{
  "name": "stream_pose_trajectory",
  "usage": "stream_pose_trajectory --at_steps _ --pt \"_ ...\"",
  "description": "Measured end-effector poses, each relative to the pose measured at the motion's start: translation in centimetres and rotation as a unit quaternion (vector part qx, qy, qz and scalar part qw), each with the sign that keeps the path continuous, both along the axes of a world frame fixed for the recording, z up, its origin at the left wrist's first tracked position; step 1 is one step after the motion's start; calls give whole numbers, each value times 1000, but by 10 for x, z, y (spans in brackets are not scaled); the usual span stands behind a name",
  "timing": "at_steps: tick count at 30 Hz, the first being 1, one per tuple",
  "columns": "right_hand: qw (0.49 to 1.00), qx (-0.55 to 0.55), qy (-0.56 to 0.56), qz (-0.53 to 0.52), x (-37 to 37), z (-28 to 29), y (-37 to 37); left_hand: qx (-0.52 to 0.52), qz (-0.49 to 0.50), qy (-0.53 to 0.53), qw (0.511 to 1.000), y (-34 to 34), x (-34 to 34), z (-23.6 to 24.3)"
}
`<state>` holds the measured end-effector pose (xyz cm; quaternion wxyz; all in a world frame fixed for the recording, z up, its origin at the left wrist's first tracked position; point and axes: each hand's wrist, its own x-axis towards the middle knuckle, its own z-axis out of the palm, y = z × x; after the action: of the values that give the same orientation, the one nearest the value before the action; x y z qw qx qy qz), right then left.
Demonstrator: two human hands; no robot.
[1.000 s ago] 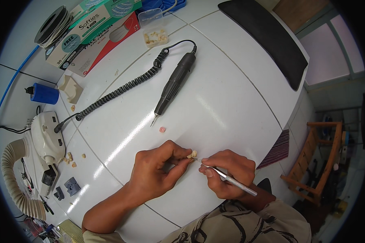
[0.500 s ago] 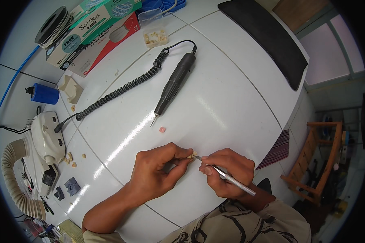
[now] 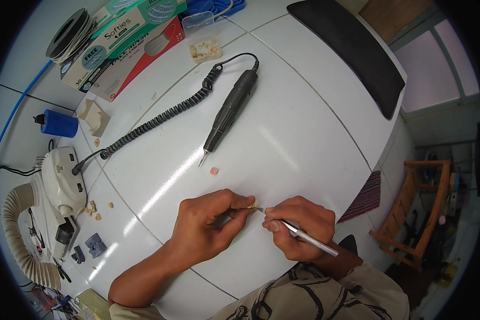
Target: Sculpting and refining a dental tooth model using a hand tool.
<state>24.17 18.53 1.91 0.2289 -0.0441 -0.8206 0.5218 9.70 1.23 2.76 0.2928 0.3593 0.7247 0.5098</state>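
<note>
Above the white tiled tabletop, my left hand (image 3: 209,223) pinches a tiny cream-coloured, tooth-like piece (image 3: 255,203) between thumb and fingertips. Most of it is hidden by the fingers. My right hand (image 3: 305,225) grips a slim craft knife (image 3: 319,244) with a silver handle, held like a pen. Its blade tip points left and meets the cream piece, or comes very close to it. A small pink block (image 3: 214,170) lies beyond my left hand, and a black rotary handpiece (image 3: 229,113) with a thin metal bit rests farther back.
A coiled cable (image 3: 160,120) runs from the handpiece to a white control unit (image 3: 63,178) at left, beside a ribbed hose (image 3: 17,229). Cream bits and grey blocks (image 3: 95,245) lie nearby. Behind are boxes (image 3: 138,58), a clear case (image 3: 205,50) of small pieces and a black pad (image 3: 357,53).
The craft knife has shifted very slightly to the right and down along with my right fingers. My left hand keeps its pinch on the cream piece almost unmoved.
</note>
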Motion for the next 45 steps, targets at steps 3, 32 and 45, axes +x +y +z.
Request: stream_pose_trajectory --at_steps 3,32,45 --pt "1000 -2 -3 2 1 0 1 -11 1 -7 1000 1 0 2" --pt "997 -48 19 -56 6 -4 0 20 6 -131 991 1 -7 -4" --pt "996 -51 32 -60 6 -11 -7 43 27 -103 993 2 -6 -12"
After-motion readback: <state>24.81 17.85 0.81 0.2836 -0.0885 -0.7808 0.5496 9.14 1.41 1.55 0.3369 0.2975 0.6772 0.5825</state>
